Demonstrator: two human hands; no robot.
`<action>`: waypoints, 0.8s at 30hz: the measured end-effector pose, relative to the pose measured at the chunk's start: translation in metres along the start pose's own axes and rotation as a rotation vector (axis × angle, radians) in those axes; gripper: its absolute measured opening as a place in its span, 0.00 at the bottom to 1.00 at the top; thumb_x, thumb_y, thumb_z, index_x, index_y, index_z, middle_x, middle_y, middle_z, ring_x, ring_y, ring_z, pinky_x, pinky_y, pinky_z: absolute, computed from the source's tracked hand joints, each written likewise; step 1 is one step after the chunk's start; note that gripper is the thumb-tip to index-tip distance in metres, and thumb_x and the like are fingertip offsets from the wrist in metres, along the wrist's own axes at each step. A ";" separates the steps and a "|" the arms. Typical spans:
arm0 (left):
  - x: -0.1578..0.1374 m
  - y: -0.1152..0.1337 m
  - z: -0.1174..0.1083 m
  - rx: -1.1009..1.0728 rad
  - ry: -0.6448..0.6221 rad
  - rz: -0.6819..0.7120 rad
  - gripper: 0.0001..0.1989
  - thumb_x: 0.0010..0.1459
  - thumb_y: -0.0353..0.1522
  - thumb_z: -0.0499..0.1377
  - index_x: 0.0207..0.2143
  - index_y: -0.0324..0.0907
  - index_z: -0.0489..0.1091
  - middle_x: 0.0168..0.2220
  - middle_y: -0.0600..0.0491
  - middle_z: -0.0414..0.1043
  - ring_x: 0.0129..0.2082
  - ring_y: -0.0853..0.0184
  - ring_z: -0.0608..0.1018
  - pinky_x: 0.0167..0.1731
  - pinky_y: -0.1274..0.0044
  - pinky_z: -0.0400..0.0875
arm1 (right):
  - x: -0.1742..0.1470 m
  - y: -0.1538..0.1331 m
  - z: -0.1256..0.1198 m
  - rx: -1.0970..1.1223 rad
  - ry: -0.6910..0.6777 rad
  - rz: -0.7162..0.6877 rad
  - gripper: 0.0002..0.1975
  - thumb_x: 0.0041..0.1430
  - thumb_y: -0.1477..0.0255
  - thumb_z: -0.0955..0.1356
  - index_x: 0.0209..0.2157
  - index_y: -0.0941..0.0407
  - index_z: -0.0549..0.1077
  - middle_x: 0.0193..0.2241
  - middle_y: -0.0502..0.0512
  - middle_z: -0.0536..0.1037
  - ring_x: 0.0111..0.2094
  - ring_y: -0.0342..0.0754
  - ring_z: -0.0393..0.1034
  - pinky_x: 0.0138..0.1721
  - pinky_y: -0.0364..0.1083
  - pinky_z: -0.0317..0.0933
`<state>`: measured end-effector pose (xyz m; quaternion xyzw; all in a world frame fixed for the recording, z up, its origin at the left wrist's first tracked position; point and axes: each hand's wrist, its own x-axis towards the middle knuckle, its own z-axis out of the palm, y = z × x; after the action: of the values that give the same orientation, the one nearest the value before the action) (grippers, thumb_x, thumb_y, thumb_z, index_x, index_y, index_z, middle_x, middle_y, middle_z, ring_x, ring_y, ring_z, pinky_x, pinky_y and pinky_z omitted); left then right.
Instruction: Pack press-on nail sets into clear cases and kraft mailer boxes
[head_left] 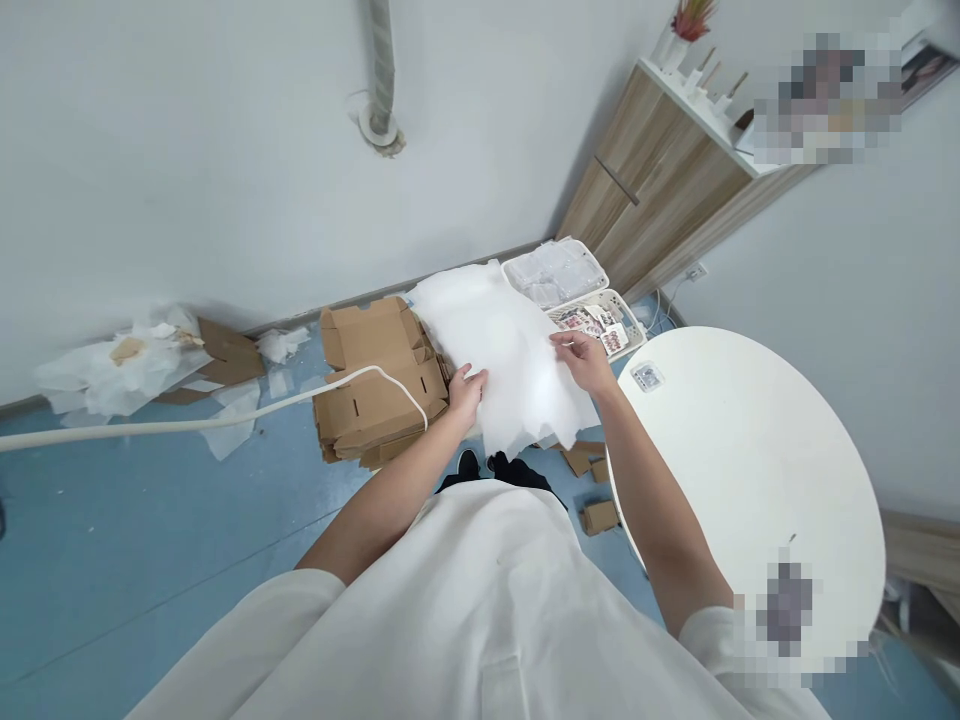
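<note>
A stack of thin white foam sheets point(499, 320) with ragged edges lies in front of me. My left hand point(466, 395) rests at its lower left edge, thumb and forefinger apart, touching the sheets. At the right edge of the stack, my right hand point(583, 362) has thumb and fingertips pinched together on a sheet's edge. Flattened brown cardboard boxes point(379, 385) are piled just left of my left hand. Beyond my right hand sits a white basket point(636, 335) with small printed cards point(592, 325) in it.
A second white basket point(506, 268) holds clear plastic bags point(559, 270). The round white table point(750, 450) stands at right, a small packet point(646, 376) on it. A pale hose point(225, 422) crosses from the left. Torn wrapping point(127, 365) and small boxes point(600, 517) lie on the floor.
</note>
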<state>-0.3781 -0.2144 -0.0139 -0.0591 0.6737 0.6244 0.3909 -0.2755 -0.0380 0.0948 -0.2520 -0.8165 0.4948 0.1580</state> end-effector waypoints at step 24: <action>-0.066 -0.079 0.202 0.660 -0.499 0.243 0.25 0.51 0.31 0.58 0.52 0.39 0.57 0.29 0.55 0.68 0.30 0.69 0.74 0.34 0.77 0.67 | -0.250 0.108 -0.138 -0.661 0.534 0.140 0.19 0.59 0.75 0.56 0.50 0.52 0.67 0.49 0.57 0.69 0.47 0.51 0.67 0.44 0.51 0.65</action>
<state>-0.1963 -0.0789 -0.0201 0.3016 0.7242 0.4123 0.4633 0.0277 -0.0381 0.0603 -0.4630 -0.8425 0.1335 0.2407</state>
